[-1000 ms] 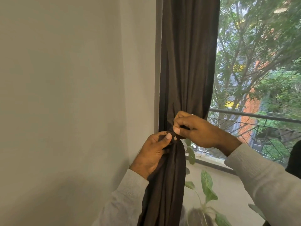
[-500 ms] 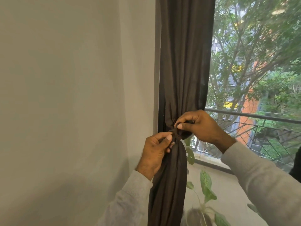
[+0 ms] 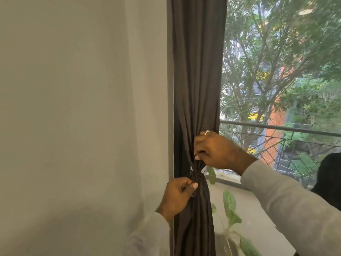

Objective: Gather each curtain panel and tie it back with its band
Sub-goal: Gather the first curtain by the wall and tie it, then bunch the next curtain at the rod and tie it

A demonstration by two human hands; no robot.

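Pinching one dark tail of the band (image 3: pixel 196 175) between thumb and forefinger, the left hand (image 3: pixel 177 196) sits low and closest to the camera, just left of the cinched waist of the curtain panel (image 3: pixel 198 85). Its other fingers are curled in; the grip is narrow and on the band, not on the bulk of the cloth. A little higher and just beyond, the right hand (image 3: pixel 215 150) curls its fingers round the gathered fabric directly above the cinch, seemingly with the other tail trapped under the fingertips, though that end is hidden and I cannot tell for sure.

The panel itself hangs bunched against the dark window frame (image 3: pixel 178 154), drawn to a tight neck between the two hands and spreading again below. By the look of it the knot is being snugged down. To do it well, the two tails should be pulled apart evenly, along the line of the band, so the neck does not slide down the cloth. The right hand's hold should keep the pleats stacked while the left draws the slack out. A jerk would likely let folds escape on the window side.

Behind the curtain stand a leafy plant (image 3: pixel 230 207), then the balcony railing (image 3: pixel 276 127) and trees (image 3: pixel 276 61) outside.
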